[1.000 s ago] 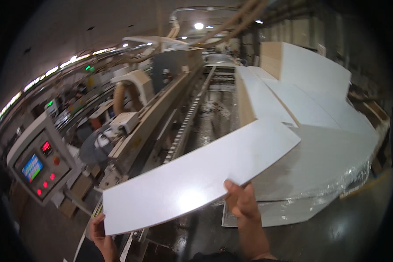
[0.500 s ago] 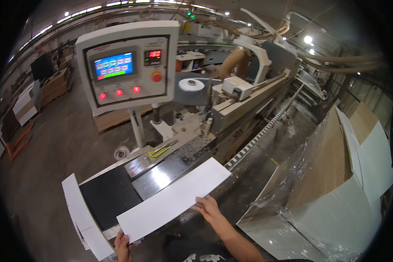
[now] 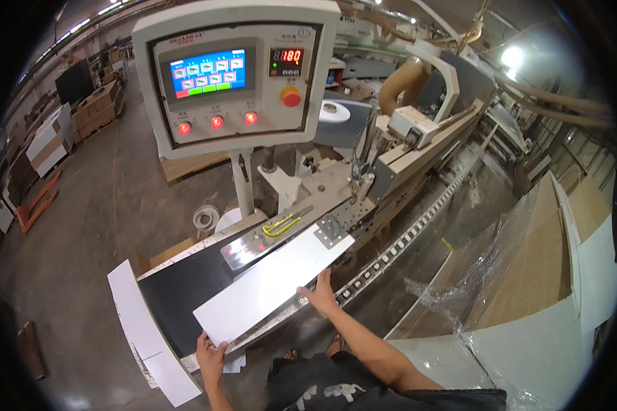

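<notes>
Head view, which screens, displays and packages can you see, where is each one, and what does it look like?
Touchscreen: left on the grey control panel, blue rectangle with green tiles.
Number display: right of the touchscreen, small, black, red digits.
Cardboard boxes: far left on the floor, brown, stacked.
Plastic wrap: right, clear film over stacked panels.

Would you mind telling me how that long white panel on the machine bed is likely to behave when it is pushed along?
The white panel lies flat and straight on the machine bed, so it is probably stiff rather than floppy. Its glossy face suggests it may slide easily. It is long and narrow, with the left hand at its near end and the right hand at its side, so an uneven push might skew it.
</notes>
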A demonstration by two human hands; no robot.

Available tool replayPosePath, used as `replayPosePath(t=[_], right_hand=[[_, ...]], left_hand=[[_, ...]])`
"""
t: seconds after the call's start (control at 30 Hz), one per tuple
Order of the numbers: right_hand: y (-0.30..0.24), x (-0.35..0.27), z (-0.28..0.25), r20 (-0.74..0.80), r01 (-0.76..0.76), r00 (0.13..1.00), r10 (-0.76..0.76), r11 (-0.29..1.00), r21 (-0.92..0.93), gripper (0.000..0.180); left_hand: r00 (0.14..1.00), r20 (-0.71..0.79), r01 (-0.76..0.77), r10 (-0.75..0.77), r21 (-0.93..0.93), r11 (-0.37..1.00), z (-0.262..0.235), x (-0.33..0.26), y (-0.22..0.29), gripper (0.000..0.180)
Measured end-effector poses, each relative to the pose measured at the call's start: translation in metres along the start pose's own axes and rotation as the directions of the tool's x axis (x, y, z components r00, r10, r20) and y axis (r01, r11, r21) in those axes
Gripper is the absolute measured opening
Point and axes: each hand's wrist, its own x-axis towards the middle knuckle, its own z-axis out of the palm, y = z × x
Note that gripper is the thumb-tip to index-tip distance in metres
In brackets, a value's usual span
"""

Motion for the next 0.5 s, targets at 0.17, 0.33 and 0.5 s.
replayPosePath(t=[0.17, 0.33, 0.5], right_hand=[[-0.012, 0.007, -0.014, -0.046, 0.107, 0.991, -0.126, 0.949, -0.297, 0.131], [-0.024, 0.011, -0.018, -0.105, 0.136, 0.984, -0.144, 0.987, -0.082, 0.136], [0.007, 0.031, -0.035, -0.105, 0.115, 0.987, -0.123, 0.991, -0.074, 0.126]], left_hand=[[0.991, -0.023, -0.111, 0.13, 0.395, 0.912, 0.02, 0.01, 0.023, 0.07], [0.98, -0.087, -0.126, 0.177, 0.417, 0.9, 0.02, 0.022, -0.008, 0.065], [0.958, -0.11, -0.162, 0.266, 0.561, 0.812, 0.079, 0.016, 0.032, 0.065]])
